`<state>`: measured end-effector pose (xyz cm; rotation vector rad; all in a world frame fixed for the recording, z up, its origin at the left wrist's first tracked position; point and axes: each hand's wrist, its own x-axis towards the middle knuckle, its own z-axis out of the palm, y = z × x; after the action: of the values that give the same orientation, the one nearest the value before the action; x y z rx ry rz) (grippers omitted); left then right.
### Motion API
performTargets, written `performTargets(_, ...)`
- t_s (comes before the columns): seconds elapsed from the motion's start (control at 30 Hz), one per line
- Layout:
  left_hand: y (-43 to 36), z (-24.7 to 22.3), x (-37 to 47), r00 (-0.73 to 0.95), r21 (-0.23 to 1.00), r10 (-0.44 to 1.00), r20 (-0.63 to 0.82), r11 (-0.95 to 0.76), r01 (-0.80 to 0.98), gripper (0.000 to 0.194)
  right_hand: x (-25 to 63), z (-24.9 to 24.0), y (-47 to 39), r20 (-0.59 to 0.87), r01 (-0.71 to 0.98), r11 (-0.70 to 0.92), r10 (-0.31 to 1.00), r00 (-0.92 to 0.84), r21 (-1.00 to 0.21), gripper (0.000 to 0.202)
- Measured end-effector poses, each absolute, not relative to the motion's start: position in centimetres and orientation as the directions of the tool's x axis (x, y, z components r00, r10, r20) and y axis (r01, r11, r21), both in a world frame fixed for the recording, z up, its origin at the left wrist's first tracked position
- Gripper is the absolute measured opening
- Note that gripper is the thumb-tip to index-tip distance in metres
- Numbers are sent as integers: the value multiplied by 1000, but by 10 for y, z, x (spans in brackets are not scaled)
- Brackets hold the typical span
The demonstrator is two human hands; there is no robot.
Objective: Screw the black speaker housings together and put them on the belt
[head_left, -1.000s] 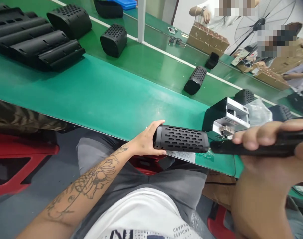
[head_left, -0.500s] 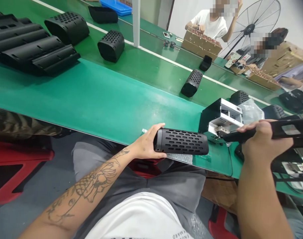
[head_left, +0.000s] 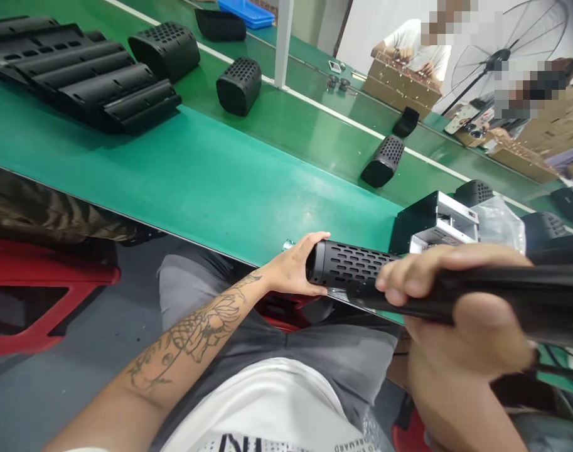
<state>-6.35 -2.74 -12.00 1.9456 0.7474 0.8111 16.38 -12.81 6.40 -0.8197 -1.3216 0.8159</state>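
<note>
My left hand (head_left: 296,267) grips one end of a black perforated speaker housing (head_left: 349,262), which lies on its side at the table's near edge. Its thumb and fingers wrap around the end rim. In my right hand (head_left: 474,326) is a long black electric screwdriver (head_left: 540,292), somewhat blurred. The tool points left and its front part overlaps the housing's lower right. Whether its tip touches the housing I cannot tell. My right hand hides the housing's right end. Behind that hand stands a black and white screw feeder box (head_left: 415,223), partly covered.
Several black curved shells (head_left: 93,81) are stacked at the far left. More perforated housings (head_left: 239,86) stand on the green belt (head_left: 309,116) behind a white post (head_left: 282,44). A clear plastic bag (head_left: 500,226) sits beside the feeder. Two people work across the line near cardboard boxes (head_left: 399,85).
My right hand has brought the screwdriver left, from the screw feeder to the housing. The left hand keeps its grip on the housing. The whole view has shifted slightly.
</note>
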Motion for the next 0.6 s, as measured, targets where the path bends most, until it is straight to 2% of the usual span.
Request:
performTargets(0.13,-29,-117,-62,592,888,755,281,-439,138,131,120,52,-101,502,-27,506,861,85,-862,28)
performTargets(0.33,-30,-121,-59,587,887,761,276,-437,150,131,123,42,-95,503,-31,503,864,-5,-864,19)
performTargets(0.6,-29,-125,-56,583,865,756,298,-472,171,129,124,37,-97,466,-113,453,871,-157,-884,21)
